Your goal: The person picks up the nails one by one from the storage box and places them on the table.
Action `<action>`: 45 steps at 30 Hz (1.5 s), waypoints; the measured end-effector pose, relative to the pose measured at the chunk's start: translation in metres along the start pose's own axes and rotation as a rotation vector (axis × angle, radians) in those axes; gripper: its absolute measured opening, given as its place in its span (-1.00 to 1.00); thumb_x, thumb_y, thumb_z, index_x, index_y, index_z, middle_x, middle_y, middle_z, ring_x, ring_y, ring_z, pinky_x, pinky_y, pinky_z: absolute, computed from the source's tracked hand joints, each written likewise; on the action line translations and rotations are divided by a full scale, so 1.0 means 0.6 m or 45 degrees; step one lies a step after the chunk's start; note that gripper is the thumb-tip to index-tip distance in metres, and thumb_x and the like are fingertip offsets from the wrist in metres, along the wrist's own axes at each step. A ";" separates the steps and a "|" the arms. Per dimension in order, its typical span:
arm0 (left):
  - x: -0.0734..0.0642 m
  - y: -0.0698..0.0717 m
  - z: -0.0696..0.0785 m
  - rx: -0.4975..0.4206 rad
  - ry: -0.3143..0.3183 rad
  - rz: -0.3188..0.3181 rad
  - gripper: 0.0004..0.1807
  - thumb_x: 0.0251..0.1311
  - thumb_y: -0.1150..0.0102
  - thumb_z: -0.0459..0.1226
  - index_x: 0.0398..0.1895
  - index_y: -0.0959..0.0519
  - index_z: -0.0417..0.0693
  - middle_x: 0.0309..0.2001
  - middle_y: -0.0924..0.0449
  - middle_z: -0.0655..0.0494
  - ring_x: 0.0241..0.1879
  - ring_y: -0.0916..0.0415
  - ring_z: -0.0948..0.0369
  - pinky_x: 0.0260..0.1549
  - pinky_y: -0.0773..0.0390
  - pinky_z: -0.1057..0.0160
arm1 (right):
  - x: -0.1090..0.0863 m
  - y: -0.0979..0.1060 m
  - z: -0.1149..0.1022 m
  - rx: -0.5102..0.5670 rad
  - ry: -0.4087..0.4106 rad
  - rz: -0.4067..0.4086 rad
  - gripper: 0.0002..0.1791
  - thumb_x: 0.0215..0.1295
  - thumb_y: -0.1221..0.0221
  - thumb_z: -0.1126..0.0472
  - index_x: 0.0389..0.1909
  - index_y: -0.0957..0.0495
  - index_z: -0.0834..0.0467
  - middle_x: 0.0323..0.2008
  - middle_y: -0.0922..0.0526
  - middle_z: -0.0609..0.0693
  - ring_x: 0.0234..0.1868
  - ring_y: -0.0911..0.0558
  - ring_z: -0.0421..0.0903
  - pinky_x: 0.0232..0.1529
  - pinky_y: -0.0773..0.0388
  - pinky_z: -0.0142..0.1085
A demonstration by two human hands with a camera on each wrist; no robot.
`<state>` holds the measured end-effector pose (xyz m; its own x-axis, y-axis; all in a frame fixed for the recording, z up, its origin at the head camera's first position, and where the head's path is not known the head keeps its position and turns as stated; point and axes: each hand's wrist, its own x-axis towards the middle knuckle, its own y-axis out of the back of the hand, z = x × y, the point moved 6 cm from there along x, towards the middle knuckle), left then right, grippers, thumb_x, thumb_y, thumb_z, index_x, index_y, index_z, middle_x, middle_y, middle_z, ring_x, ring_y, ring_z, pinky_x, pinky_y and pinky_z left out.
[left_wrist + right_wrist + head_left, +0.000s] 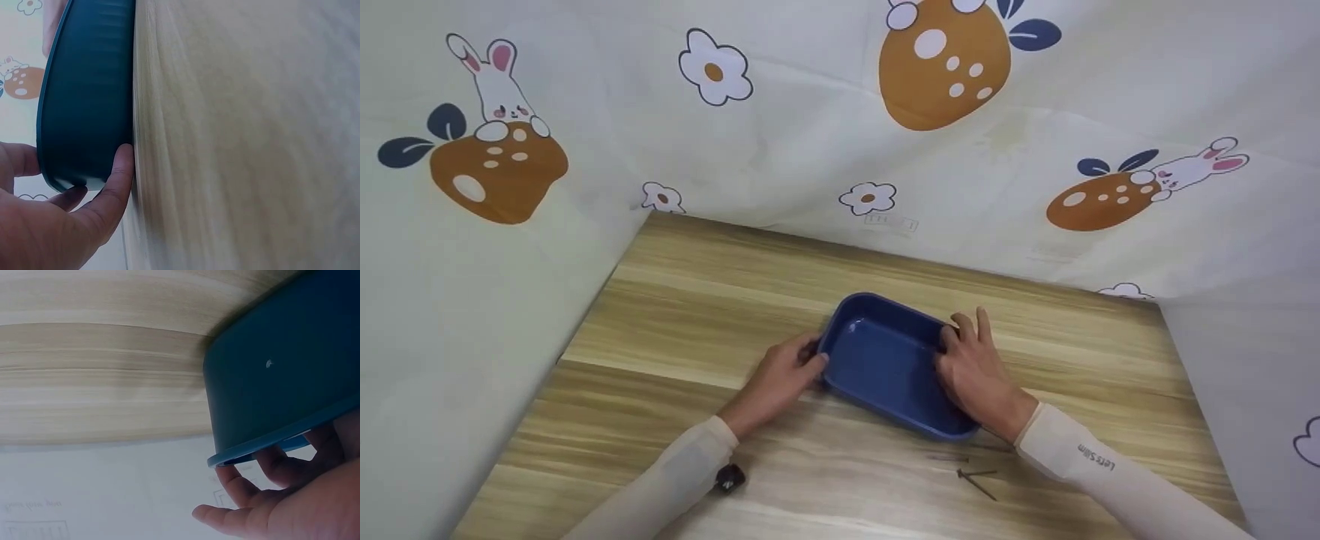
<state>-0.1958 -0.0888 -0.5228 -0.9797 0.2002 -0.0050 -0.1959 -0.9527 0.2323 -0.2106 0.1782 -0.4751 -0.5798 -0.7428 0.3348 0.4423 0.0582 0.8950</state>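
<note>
A blue rectangular plastic tray (877, 364) with rounded corners stands on the wooden table, turned at an angle; nothing shows inside it. My left hand (784, 379) grips its left end, thumb at the rim. In the left wrist view, the fingers (115, 174) lie against the tray's outer wall (87, 95), low near the tabletop. At the opposite end my right hand (979, 367) holds the rim, with fingers (275, 464) hooked over it in the right wrist view. One or two of its fingers stick out free; the thumb is hidden.
Several thin dark nails or screws (976, 480) lie on the wooden table (675, 300) in front of the tray, near the right forearm. A small black device (729, 478) is by the left sleeve. Printed cloth walls (795, 150) enclose the table at the back and sides.
</note>
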 end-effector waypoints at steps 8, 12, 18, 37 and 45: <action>-0.002 -0.001 0.000 0.022 -0.004 -0.012 -0.55 0.49 -0.13 -0.28 0.34 -0.52 -0.35 0.05 -0.72 -0.19 -0.05 -0.69 0.11 -0.09 -0.77 0.23 | 0.002 -0.005 -0.009 -0.080 -0.026 -0.074 -0.79 0.10 -0.26 0.45 -0.68 -0.63 0.21 -0.27 -0.59 0.28 0.06 -0.53 0.36 0.24 -0.41 0.50; -0.003 -0.003 -0.001 -0.004 0.000 -0.014 -0.53 0.49 -0.14 -0.29 0.35 -0.51 -0.36 0.08 -0.71 -0.23 -0.02 -0.70 0.08 -0.08 -0.78 0.18 | 0.003 -0.012 -0.013 -0.152 -0.042 -0.147 -0.74 0.13 -0.27 0.44 -0.70 -0.60 0.18 -0.31 -0.57 0.26 0.01 -0.52 0.34 0.24 -0.43 0.45; -0.004 -0.005 -0.004 -0.071 0.015 -0.017 -0.48 0.48 -0.15 -0.28 0.39 -0.45 -0.42 0.14 -0.67 -0.29 0.03 -0.68 0.03 -0.05 -0.79 0.04 | 0.000 -0.022 -0.014 -0.222 -0.069 -0.251 -0.71 0.17 -0.32 0.44 -0.70 -0.60 0.13 -0.28 -0.58 0.24 0.04 -0.50 0.32 0.27 -0.42 0.40; -0.001 -0.002 0.000 0.008 -0.009 0.006 -0.53 0.47 -0.16 -0.29 0.37 -0.51 -0.32 0.10 -0.70 -0.22 0.00 -0.68 0.07 -0.06 -0.76 0.22 | 0.005 -0.023 -0.014 -0.244 -0.043 -0.211 -0.72 0.24 -0.23 0.41 -0.67 -0.60 0.17 -0.31 -0.54 0.25 -0.03 -0.48 0.31 0.19 -0.45 0.29; -0.002 -0.001 0.001 -0.006 -0.011 -0.014 -0.48 0.50 -0.14 -0.28 0.41 -0.45 -0.38 0.13 -0.68 -0.27 0.00 -0.70 0.04 -0.07 -0.78 0.18 | 0.004 -0.027 -0.008 -0.138 -0.079 -0.198 -0.74 0.17 -0.27 0.42 -0.68 -0.62 0.15 -0.25 -0.59 0.25 0.08 -0.49 0.32 0.20 -0.43 0.38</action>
<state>-0.1947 -0.0884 -0.5225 -0.9771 0.2128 0.0007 -0.2070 -0.9515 0.2277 -0.2158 0.1719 -0.4900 -0.6865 -0.6944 0.2154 0.4133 -0.1290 0.9014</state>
